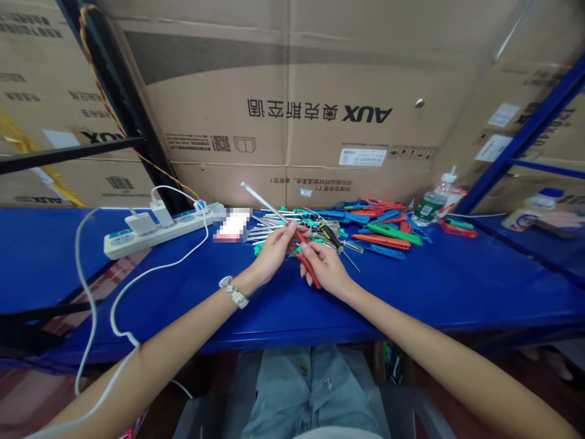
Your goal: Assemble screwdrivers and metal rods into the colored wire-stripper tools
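Observation:
My left hand [273,251] has its fingers closed around a long, thin silver rod [262,198], which slants up and to the left. My right hand [326,266] grips a red plastic handle [311,268] beside it; its upper part reaches the left fingertips. Whether rod and handle are joined there, I cannot tell. Behind the hands lies a pile of silver rods [265,230] with small teal plastic parts. A yellow-and-black screwdriver [331,236] rests just beyond my right hand.
Red, blue, orange and green plastic handles [381,242] are heaped at right, near a green-labelled bottle [429,204]. A white power strip [159,228] with plugs and trailing cable stands left on the blue table [411,299]. Cardboard [297,73] rises behind.

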`<state>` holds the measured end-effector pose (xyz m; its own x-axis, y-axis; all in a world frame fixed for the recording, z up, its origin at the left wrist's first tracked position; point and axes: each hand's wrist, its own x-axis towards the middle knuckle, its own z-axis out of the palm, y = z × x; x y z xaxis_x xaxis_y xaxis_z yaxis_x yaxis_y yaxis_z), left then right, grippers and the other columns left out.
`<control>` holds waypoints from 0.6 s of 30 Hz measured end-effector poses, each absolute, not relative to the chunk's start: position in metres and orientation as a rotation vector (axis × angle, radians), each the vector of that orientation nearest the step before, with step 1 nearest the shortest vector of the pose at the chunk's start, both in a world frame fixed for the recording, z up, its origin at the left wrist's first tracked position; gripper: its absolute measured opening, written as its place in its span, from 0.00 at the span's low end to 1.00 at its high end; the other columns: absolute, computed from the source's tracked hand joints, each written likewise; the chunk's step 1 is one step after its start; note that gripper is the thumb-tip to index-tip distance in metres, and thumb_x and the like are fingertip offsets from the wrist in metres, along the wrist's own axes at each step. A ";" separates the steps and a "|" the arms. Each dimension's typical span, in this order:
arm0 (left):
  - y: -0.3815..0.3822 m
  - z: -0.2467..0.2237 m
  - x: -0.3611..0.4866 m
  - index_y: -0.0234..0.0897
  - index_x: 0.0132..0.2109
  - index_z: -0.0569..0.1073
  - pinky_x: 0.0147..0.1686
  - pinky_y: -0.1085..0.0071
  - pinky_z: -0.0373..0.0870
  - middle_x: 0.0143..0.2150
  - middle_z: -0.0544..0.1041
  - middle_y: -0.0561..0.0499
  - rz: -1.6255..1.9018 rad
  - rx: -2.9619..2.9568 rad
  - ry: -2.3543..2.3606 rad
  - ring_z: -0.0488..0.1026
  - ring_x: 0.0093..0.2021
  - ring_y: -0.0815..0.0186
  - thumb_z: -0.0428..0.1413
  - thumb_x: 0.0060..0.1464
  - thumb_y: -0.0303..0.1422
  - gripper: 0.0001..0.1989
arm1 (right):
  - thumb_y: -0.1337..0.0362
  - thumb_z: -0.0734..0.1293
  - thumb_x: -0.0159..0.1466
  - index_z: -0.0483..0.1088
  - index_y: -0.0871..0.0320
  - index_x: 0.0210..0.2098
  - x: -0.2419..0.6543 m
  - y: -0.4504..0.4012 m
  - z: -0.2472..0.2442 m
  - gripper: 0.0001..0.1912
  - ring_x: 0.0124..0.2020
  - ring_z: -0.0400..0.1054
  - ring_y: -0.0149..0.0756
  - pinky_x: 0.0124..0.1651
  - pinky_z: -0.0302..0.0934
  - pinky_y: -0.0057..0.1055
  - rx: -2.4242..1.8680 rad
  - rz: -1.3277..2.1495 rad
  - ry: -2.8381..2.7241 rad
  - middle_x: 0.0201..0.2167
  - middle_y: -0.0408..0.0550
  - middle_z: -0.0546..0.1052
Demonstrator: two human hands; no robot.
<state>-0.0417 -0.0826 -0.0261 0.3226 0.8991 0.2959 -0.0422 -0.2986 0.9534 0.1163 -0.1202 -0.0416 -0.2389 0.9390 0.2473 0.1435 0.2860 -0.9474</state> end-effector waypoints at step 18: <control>-0.067 -0.002 -0.027 0.41 0.32 0.59 0.19 0.74 0.53 0.22 0.57 0.60 1.165 1.694 0.725 0.53 0.18 0.74 0.53 0.65 0.48 0.20 | 0.44 0.66 0.63 0.68 0.55 0.31 0.136 -0.100 -0.024 0.20 0.23 0.66 0.33 0.24 0.59 0.29 -1.042 1.006 -1.616 0.24 0.43 0.73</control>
